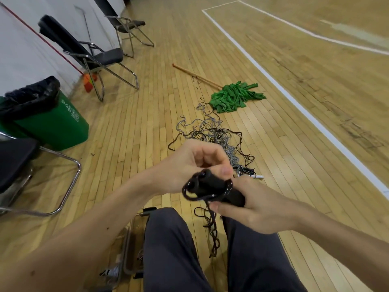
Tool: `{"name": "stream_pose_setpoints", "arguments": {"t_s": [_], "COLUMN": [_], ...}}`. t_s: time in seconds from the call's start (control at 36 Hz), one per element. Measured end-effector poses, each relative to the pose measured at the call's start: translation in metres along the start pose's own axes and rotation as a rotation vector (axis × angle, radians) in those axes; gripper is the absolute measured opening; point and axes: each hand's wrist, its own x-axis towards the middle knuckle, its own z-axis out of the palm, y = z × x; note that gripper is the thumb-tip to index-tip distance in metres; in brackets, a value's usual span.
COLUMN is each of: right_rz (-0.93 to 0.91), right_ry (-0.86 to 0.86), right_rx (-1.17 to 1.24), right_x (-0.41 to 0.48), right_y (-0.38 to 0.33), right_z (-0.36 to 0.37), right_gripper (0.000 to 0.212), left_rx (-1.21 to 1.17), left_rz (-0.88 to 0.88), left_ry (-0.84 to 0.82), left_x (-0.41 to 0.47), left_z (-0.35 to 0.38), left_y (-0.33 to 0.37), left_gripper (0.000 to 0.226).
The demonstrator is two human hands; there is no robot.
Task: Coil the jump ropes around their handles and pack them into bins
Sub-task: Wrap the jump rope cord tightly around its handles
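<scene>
My right grip [248, 209] clasped the black tubular handles [219, 189] at six o'clock; my left grip [189, 165] pinched their thin speckled cord [229, 188], looped round them. Tangled ropes [210, 131] lay at twelve o'clock.

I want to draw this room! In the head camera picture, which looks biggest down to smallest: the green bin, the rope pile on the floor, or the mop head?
1. Green bin and rope pile: they spread about alike, so I cannot rank them.
2. Mop head: smallest.
</scene>
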Motion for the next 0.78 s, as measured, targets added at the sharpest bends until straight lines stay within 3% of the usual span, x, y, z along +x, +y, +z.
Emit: {"name": "stream_pose_setpoints", "arguments": {"t_s": [0.14, 0.28, 0.36, 0.56, 0.78], "right_rz": [0.026, 0.053, 0.064, 0.25, 0.536], "right_ry": [0.174, 0.32, 0.404, 0.634, 0.676], "right_rx": [0.145, 0.297, 0.325, 0.35, 0.376], "right_x": [0.002, 0.004, 0.006, 0.007, 0.013], "right_y": [0.003, 0.014, 0.019, 0.053, 0.101], "right_z": [-0.003, -0.01, -0.017, -0.039, -0.039], "right_gripper": [0.03, 0.034, 0.033, 0.03, 0.022], "left_rx": [0.167, 0.01, 0.092, 0.208, 0.796], "left_rz": [0.083, -0.082, -0.13, -0.298, -0.367], "left_ry": [0.058, 0.153, 0.187, 0.238, 0.174], "left_x": [0.006, 0.009, 0.008, -0.002, -0.003], "left_z": [-0.002, 0.0, 0.003, -0.004, -0.001], "left_y": [0.002, -0.011, -0.019, -0.034, -0.043], "left_gripper": [0.008, 0.017, 0.032, 0.029, 0.031]}}
